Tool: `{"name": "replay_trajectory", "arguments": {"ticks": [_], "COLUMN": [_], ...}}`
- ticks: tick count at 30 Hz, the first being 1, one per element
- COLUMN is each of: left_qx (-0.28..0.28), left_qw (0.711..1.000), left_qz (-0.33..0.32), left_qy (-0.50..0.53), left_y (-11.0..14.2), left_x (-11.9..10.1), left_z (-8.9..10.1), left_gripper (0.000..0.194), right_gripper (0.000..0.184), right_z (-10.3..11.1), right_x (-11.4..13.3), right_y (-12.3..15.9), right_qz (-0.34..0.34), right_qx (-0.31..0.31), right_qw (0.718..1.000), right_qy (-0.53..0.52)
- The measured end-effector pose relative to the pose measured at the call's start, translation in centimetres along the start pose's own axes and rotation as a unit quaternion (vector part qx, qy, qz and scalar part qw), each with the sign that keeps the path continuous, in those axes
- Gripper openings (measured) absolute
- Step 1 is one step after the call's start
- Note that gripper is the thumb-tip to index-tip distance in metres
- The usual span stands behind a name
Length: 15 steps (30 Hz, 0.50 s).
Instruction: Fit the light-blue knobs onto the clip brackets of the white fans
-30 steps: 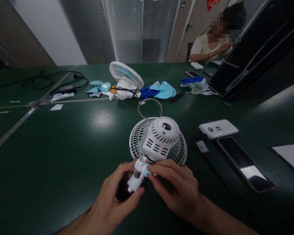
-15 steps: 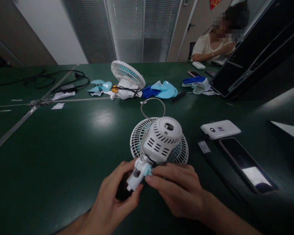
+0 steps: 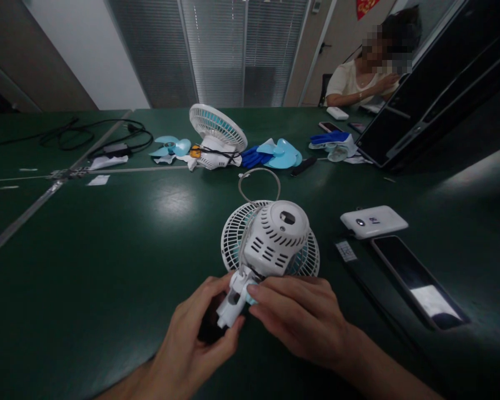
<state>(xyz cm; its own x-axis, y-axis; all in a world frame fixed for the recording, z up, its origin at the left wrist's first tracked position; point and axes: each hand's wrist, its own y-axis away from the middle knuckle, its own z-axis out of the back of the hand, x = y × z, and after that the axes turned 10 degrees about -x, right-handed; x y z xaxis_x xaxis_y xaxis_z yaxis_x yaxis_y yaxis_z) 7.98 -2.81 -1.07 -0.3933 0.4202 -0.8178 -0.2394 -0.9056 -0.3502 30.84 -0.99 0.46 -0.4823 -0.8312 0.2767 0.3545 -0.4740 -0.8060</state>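
Note:
A small white fan [image 3: 270, 239] lies grille down on the green table, its vented motor housing facing up. From the housing a white clip bracket [image 3: 233, 303] points toward me. My left hand [image 3: 198, 333] is closed around this bracket, thumb below and fingers on its far left side. On the bracket's right side sits a light blue knob [image 3: 250, 293], pinched between the thumb and fingers of my right hand [image 3: 302, 319], which cover much of it. A grey cable [image 3: 280, 186] loops out behind the fan.
Farther back lie a second fan [image 3: 219, 133], light blue fan blades [image 3: 285, 154] and gloves [image 3: 335, 143]. To the right are a white power bank [image 3: 375, 221], a phone [image 3: 419, 280] and a black strap [image 3: 370, 294]. A person [image 3: 360, 83] sits across the table beside a large black object [image 3: 425, 94].
My right fingers have shifted slightly on the blue knob, covering it differently. The fan and my left hand are almost unmoved.

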Motion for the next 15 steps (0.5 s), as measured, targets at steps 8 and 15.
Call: {"name": "replay_trajectory", "arguments": {"ticks": [8, 15], "left_qx": [0.023, 0.031], "left_qw": [1.000, 0.999], "left_qz": [0.007, 0.010], "left_qy": [0.005, 0.021], "left_y": [0.22, 0.00], "left_x": [0.20, -0.06], "left_z": [0.11, 0.10], "left_gripper": [0.055, 0.055], "right_gripper": [0.033, 0.037], "right_z": [-0.48, -0.53], "right_x": [0.45, 0.43], "right_y": [0.40, 0.70], "right_qz": [-0.041, -0.075], "right_qx": [-0.003, -0.019], "right_qw": [0.999, 0.997], "right_qy": [-0.006, -0.020]}}
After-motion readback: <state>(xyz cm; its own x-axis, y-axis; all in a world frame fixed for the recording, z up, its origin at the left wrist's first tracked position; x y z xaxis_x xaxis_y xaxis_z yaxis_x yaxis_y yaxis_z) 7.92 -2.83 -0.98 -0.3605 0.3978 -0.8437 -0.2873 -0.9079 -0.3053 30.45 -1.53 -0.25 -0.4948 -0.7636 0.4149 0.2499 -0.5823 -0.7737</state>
